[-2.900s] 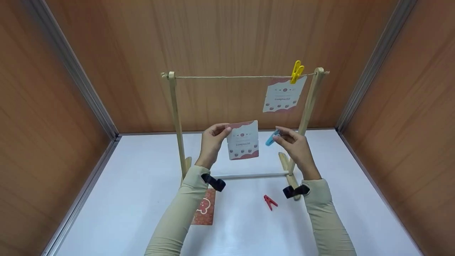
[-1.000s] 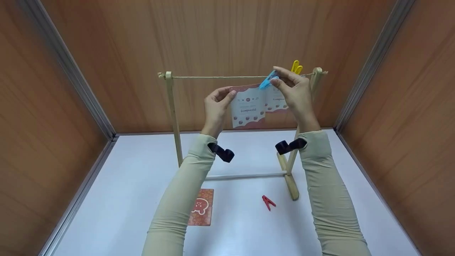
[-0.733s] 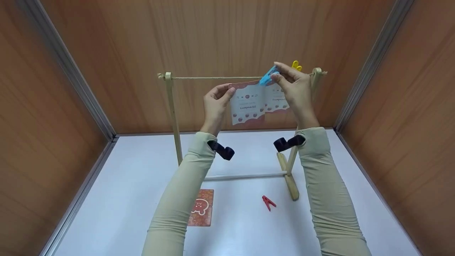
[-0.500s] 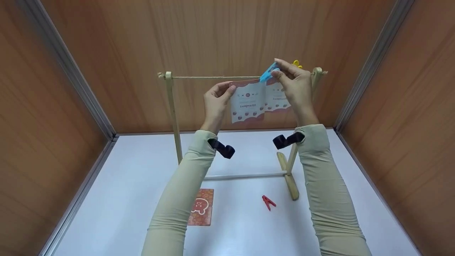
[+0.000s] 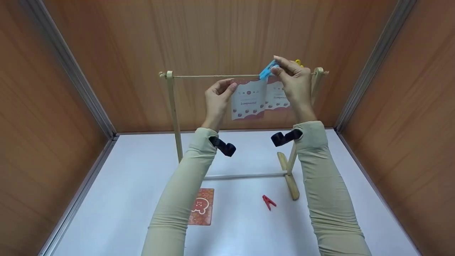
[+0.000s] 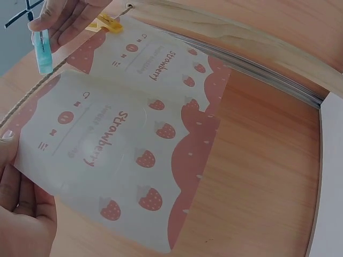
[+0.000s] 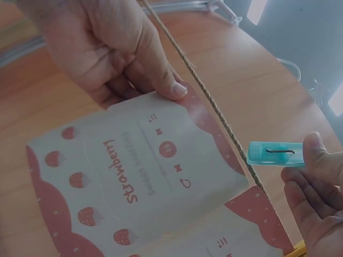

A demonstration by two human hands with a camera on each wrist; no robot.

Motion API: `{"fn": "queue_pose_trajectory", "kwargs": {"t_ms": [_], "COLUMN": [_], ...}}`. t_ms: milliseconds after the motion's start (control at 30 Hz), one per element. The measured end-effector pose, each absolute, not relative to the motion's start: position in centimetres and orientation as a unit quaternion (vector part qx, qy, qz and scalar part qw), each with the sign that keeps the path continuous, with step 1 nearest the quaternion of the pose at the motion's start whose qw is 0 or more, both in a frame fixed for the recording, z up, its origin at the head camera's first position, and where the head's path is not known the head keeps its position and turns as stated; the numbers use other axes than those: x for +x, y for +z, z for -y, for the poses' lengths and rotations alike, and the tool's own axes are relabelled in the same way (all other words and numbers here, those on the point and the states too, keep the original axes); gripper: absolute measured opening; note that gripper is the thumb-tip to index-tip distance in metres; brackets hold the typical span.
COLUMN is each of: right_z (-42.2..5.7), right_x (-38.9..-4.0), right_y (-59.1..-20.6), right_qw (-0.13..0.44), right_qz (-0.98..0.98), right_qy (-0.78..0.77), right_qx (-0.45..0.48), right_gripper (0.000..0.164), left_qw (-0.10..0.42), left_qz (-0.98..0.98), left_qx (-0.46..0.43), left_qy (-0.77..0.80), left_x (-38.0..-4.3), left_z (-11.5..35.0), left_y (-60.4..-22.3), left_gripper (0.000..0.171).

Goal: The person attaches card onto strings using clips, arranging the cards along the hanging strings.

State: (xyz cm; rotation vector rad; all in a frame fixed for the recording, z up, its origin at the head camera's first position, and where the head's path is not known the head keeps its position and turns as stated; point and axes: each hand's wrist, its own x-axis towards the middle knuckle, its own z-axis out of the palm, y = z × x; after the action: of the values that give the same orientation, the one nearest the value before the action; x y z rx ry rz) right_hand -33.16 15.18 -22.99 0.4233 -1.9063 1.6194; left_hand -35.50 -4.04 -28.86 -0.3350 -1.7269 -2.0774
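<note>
My left hand (image 5: 217,101) pinches the upper left corner of a strawberry-printed card (image 5: 248,99), holding it upright just below the rope (image 5: 213,75). The thumb lies on the card's near face in the right wrist view. My right hand (image 5: 295,83) pinches a blue clothespin (image 5: 267,70) between thumb and fingers, its tip right at the rope and the card's upper right corner. Behind and to the right hangs a second strawberry card (image 6: 161,64), overlapped by the held one. A yellow clothespin (image 6: 107,23) fixes it to the rope; my right hand mostly hides that clothespin in the head view.
The rope runs between two wooden posts (image 5: 173,113) of a stand with a white crossbar (image 5: 245,176) and a wooden foot (image 5: 288,177). On the white table lie a red clothespin (image 5: 269,202) and a red bear-print card (image 5: 204,209), partly covered by my left sleeve.
Both hands have risen toward the rope, carrying the strawberry card and the blue clothespin. The clothespin has moved left to the card's top right corner. The red clothespin stays put.
</note>
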Motion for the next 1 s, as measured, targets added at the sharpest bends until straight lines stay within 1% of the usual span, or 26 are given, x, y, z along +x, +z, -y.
{"fn": "queue_pose_trajectory", "kwargs": {"t_ms": [400, 567, 1000], "right_z": [-14.3, -13.8, -13.3], "right_x": [-33.5, -33.6, -33.8], "right_y": [-22.8, -23.0, -23.0], "right_qw": [0.28, 0.285, 0.264], "right_qz": [0.712, 0.716, 0.759], "right_qy": [0.625, 0.615, 0.576], "right_qx": [0.154, 0.165, 0.153], "right_gripper": [0.031, 0.03, 0.032], "left_qw": [0.212, 0.21, 0.205], "left_qz": [0.612, 0.627, 0.634], "left_qx": [-0.127, -0.125, -0.117], "left_qy": [-0.751, -0.74, -0.737], "left_x": [-35.6, -35.7, -35.4], "left_z": [4.1, 4.1, 3.8], "left_y": [-28.7, -28.7, -28.5], "left_gripper": [0.021, 0.023, 0.025]}}
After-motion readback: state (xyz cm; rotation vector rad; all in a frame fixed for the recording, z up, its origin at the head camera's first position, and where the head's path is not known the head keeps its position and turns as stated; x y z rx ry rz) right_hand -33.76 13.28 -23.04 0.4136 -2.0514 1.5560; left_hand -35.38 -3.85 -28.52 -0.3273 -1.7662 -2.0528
